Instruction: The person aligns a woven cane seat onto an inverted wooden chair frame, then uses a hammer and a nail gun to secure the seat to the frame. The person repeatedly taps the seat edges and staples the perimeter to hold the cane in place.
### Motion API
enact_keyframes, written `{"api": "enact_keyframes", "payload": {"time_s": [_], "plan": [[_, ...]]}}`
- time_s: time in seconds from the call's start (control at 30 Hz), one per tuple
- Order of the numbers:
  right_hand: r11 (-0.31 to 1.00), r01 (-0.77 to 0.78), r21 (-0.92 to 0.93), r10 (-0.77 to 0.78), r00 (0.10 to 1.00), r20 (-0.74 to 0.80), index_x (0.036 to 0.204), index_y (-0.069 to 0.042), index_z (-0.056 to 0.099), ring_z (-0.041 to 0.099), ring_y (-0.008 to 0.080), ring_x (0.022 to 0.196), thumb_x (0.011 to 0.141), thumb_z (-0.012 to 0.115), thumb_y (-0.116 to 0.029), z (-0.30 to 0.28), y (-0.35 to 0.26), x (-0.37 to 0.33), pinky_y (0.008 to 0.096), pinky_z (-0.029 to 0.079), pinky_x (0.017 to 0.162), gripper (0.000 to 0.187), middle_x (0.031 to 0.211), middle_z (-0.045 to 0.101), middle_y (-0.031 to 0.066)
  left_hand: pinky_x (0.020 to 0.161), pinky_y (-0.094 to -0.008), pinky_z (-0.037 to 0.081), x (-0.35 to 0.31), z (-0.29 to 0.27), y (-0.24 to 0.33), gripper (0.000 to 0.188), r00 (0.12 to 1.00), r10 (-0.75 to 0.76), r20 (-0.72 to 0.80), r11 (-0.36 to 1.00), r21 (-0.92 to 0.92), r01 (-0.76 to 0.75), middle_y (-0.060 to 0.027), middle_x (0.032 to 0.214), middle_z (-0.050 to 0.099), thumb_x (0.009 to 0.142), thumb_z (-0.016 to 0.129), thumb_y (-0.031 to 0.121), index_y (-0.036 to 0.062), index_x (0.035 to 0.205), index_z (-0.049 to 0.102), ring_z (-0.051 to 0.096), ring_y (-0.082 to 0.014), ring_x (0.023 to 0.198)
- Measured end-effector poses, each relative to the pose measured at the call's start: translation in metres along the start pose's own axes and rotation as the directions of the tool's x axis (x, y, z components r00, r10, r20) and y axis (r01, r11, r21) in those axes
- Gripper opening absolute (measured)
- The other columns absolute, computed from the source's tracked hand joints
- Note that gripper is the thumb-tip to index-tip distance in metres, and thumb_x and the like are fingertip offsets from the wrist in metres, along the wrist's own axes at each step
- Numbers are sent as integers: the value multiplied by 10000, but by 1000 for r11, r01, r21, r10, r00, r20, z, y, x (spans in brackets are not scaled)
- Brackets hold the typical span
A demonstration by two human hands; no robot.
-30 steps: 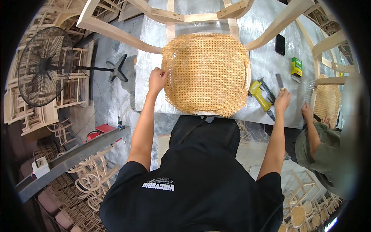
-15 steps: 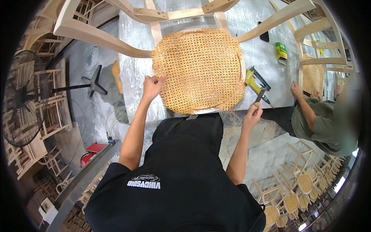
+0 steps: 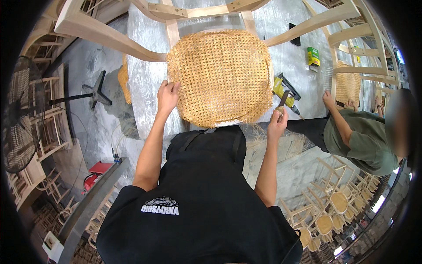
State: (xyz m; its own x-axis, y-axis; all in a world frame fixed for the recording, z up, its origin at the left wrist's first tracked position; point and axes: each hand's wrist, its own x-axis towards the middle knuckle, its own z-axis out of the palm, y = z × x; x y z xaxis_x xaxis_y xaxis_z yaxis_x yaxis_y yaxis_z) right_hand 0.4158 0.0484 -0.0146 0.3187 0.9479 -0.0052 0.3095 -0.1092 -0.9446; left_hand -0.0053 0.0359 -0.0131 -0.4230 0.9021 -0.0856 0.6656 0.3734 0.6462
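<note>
A wooden chair stands before me, its frame (image 3: 110, 42) pale and bare, its seat covered by woven cane webbing (image 3: 220, 77) with ragged, fringed edges. At the left rim of the seat is my left hand (image 3: 167, 99), fingers curled in and seemingly pinching the webbing's edge. My right hand (image 3: 277, 124) grips a knife (image 3: 284, 100) by its short handle, the dark blade pointing up and away from me. The blade is apart from the seat, just off its right near corner. Beyond the knife lies a yellow-green nail gun (image 3: 278, 86) on the plastic-covered table (image 3: 290, 61).
A green and yellow box (image 3: 313, 57) and a black phone (image 3: 294, 35) lie farther right. A co-worker in a green shirt (image 3: 365, 141) sits by another cane chair (image 3: 347, 83). At left stands a black fan (image 3: 26, 114). Several chairs (image 3: 325, 222) crowd the lower right.
The right hand with the knife has come slightly closer to the seat. My left hand keeps its place at the webbing's left edge. The whole view has shifted a little.
</note>
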Motion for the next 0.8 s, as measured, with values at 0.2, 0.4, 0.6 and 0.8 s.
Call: {"api": "enact_keyframes", "payload": {"time_s": [0.2, 0.4, 0.6, 0.8], "plan": [[992, 122, -11, -121, 989, 84, 1366, 84, 499, 574, 223, 1143, 1038, 574, -131, 39, -4, -13, 332, 466, 984, 399, 1262, 531, 128, 689, -471, 462, -5, 4, 0, 261, 997, 45, -69, 996, -70, -50, -180, 830, 550, 967, 651, 234, -2, 881, 720, 573, -376, 741], [967, -152, 206, 55, 909, 413, 1327, 79, 517, 647, 164, 955, 1029, 604, -145, 88, -28, -22, 303, 518, 876, 383, 1152, 621, 106, 665, -483, 462, -7, 8, -3, 221, 986, 107, -126, 994, -2, -109, -199, 854, 534, 966, 647, 190, -10, 891, 700, 562, -395, 715], [979, 202, -1, -143, 699, 701, 1216, -38, 645, 701, 253, 901, 923, 741, -245, 139, -68, -10, 375, 553, 802, 371, 1035, 708, 126, 624, -488, 448, -8, 10, 0, 192, 981, 133, -140, 991, 18, -132, -193, 831, 499, 963, 648, 150, -19, 875, 676, 534, -391, 672], [887, 460, 34, -286, 490, 824, 1193, -61, 691, 680, 386, 996, 891, 745, -338, 179, -90, 15, 447, 549, 860, 413, 1122, 710, 159, 601, -472, 399, -7, 10, 5, 222, 981, 118, -154, 992, -14, -122, -178, 791, 456, 971, 630, 138, -28, 823, 634, 484, -363, 645]]}}
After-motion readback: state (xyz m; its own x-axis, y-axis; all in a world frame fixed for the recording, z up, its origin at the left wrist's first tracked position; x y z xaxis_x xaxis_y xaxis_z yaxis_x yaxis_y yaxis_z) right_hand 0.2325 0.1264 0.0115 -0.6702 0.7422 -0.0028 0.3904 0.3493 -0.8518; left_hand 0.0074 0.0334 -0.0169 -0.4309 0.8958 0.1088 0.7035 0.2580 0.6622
